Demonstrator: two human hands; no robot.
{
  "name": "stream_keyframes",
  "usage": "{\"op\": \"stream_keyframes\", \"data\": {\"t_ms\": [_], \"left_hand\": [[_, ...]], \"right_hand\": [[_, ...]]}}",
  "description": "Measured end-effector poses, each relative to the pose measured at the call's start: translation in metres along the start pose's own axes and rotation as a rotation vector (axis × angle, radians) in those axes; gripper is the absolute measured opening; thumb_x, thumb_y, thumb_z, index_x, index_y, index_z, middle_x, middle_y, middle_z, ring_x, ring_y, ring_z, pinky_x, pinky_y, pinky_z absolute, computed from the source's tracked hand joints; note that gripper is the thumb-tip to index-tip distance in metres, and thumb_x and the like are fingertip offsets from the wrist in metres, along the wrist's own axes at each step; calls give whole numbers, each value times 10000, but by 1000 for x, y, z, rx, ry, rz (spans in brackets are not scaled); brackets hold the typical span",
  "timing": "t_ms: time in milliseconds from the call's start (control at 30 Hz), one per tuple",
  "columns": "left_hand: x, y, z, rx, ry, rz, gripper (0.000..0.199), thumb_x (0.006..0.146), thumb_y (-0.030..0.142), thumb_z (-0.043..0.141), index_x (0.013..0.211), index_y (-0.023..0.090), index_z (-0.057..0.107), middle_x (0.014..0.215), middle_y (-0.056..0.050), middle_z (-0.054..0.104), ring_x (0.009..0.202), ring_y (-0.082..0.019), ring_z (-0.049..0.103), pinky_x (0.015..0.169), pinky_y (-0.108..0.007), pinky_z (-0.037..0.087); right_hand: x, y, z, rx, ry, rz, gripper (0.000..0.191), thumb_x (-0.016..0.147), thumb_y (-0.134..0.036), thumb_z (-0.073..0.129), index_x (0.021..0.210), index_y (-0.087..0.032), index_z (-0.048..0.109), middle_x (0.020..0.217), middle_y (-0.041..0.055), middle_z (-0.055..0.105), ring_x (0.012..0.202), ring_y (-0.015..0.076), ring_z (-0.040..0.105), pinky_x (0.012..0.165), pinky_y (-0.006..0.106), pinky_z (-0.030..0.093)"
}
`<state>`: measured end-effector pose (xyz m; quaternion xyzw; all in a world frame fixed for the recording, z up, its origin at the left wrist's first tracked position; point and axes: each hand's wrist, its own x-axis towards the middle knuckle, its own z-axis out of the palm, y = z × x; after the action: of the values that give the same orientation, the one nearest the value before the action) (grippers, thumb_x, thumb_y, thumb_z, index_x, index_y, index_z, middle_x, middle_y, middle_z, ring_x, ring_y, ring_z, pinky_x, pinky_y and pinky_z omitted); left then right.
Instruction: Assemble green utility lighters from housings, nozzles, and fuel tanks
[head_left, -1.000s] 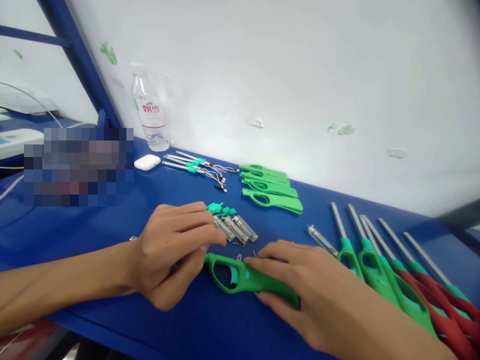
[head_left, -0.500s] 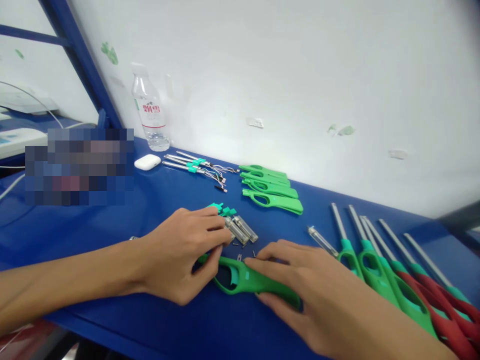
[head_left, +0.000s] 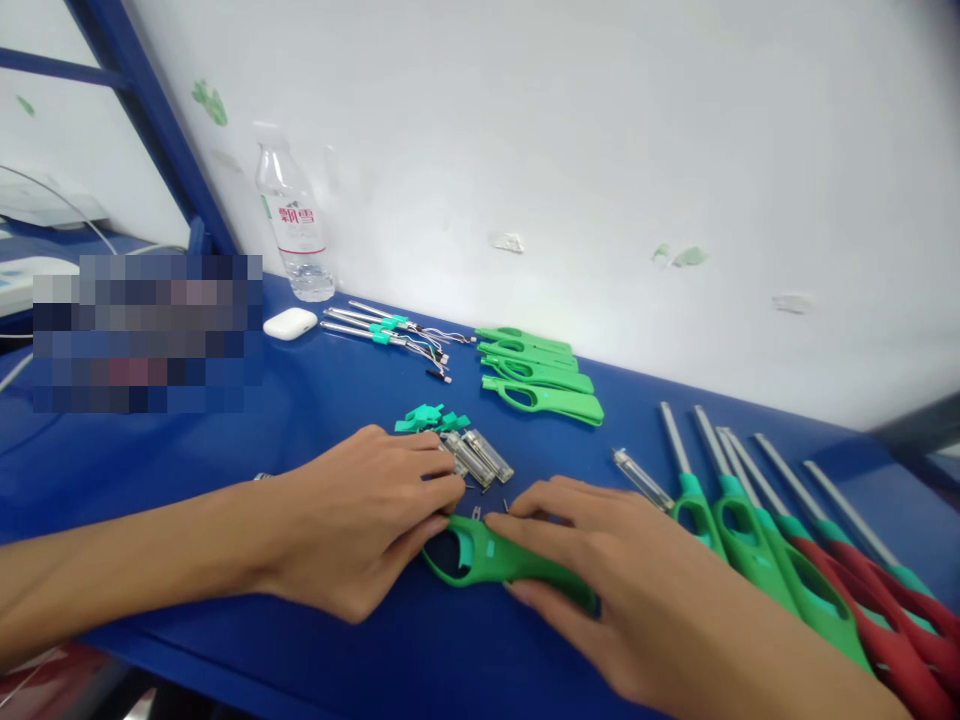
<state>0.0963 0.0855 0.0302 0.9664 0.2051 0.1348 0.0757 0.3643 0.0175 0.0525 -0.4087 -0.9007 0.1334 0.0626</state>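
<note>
A green lighter casing (head_left: 491, 560) with a finger loop and a teal trigger lies near the front of the blue table. My right hand (head_left: 592, 560) grips its handle end, thumb on the near side and fingers on the far side. My left hand (head_left: 382, 510) is closed at the loop end, fingertips bunched against the casing's upper edge and covering its front tip. What those fingers pinch is hidden. Just beyond the fingertips lie several clear fuel tanks (head_left: 489, 455), a tiny metal piece (head_left: 477, 513) and a few small screws. Teal plastic pieces (head_left: 427, 415) are heaped behind them.
Several metal lighter tubes with wires (head_left: 371, 325) and green casing halves (head_left: 547, 400) lie farther back. At the right are long lighters in green (head_left: 750, 535) and red (head_left: 862, 600), beside another fuel tank (head_left: 641, 480). A water bottle (head_left: 296, 225) and white earbud case (head_left: 291, 323) stand at the back left.
My left fingertips have slid right along the casing, from around its front end to the upper edge of the loop. My right hand keeps its hold. The view has shifted slightly.
</note>
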Motion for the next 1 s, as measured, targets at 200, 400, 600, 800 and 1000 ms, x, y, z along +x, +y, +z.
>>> {"op": "stream_keyframes", "data": {"t_ms": [200, 400, 600, 800, 1000], "left_hand": [[1, 2, -2, 23, -43, 0, 142, 1006, 141, 523, 904, 235, 552, 890, -22, 655, 817, -229, 661, 586, -375, 320], [0, 3, 0, 63, -52, 14, 141, 979, 132, 551, 890, 240, 542, 879, -31, 643, 779, -233, 656, 541, -377, 297], [1, 5, 2, 86, -69, 35, 213, 813, 117, 671, 905, 250, 533, 880, -27, 640, 752, -233, 650, 518, -367, 311], [1, 8, 2, 105, -74, 23, 244, 762, 116, 661, 945, 245, 563, 903, -37, 661, 744, -251, 675, 499, -369, 301], [1, 9, 2, 111, -67, 10, 243, 768, 100, 664, 911, 248, 534, 888, -41, 657, 750, -259, 669, 505, -372, 272]], "right_hand": [[-2, 2, 3, 0, 6, -8, 289, 1083, -229, 632, 1359, -290, 690, 1248, 24, 756, 1127, 275, 748, 975, 511, 627], [-3, 1, 5, -26, 27, -23, 299, 1067, -221, 655, 1358, -277, 694, 1250, 34, 761, 1128, 288, 758, 960, 531, 639], [-2, 0, 7, -22, 36, -22, 280, 1027, -195, 723, 1298, -268, 733, 1218, 29, 777, 1106, 281, 773, 946, 506, 653], [-1, 1, 11, -8, 69, 2, 272, 989, -176, 771, 1239, -281, 755, 1235, 22, 775, 1066, 283, 791, 914, 508, 676], [0, 2, 14, 7, 48, 41, 282, 966, -168, 787, 1214, -299, 765, 1172, 12, 773, 996, 279, 797, 867, 484, 670]]}}
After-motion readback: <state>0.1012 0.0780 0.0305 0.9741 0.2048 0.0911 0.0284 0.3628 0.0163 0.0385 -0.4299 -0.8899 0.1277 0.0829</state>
